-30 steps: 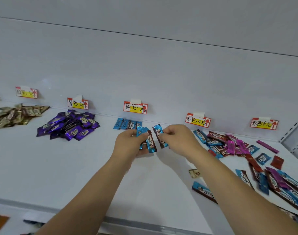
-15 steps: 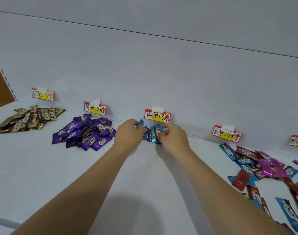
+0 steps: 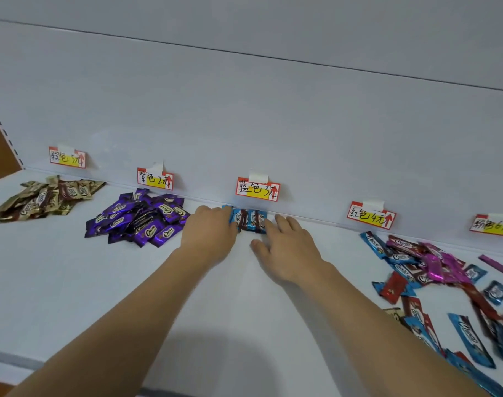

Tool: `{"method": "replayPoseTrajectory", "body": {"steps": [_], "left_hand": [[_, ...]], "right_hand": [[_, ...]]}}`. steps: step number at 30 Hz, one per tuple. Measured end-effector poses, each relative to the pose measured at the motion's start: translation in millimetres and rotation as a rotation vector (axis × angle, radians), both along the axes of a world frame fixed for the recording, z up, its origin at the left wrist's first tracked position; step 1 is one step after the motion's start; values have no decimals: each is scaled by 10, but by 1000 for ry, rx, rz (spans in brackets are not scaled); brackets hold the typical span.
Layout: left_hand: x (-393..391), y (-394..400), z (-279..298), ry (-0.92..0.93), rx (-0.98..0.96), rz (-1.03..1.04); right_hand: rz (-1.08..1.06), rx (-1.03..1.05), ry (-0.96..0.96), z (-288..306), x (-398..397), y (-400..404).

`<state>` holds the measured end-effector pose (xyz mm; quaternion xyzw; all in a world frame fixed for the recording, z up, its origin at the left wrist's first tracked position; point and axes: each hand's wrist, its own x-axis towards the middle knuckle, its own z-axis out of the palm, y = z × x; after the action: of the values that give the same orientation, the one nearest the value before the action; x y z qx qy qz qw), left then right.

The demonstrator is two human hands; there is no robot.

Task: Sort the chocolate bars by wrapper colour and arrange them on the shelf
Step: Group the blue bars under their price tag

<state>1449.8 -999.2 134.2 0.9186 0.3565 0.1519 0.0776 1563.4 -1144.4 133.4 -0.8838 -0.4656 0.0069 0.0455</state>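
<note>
A short row of blue-wrapped chocolate bars lies against the back wall of the white shelf, under the blue price label. My left hand rests on the row's left end, fingers bent over the bars there. My right hand lies flat just right of the row, fingers spread, holding nothing. Further left are a purple pile and a gold-brown pile. An unsorted mix of blue, red and pink bars lies on the right.
Price labels are taped along the back wall: gold-brown, purple, red and pink. The shelf's front edge runs along the bottom left. A perforated upright bounds the left side.
Both hands carried the blue bars from mid-shelf back to the wall and set them under the blue label. My right hand has let go and spread flat.
</note>
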Motion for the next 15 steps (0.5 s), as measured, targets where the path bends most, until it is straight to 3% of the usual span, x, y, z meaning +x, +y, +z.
{"method": "replayPoseTrajectory", "body": {"steps": [4,11,15], "left_hand": [[-34,-174,67,83,58,-10],[1,-1072,286,-79,6,-228],[98,-1732,292,-67,-32,-396]], "right_hand": [[6,-53,-26,192,-30,-292],[-23,-27,-53,483,71,-1235],[-105,29,-51,561,184,-1938]]}}
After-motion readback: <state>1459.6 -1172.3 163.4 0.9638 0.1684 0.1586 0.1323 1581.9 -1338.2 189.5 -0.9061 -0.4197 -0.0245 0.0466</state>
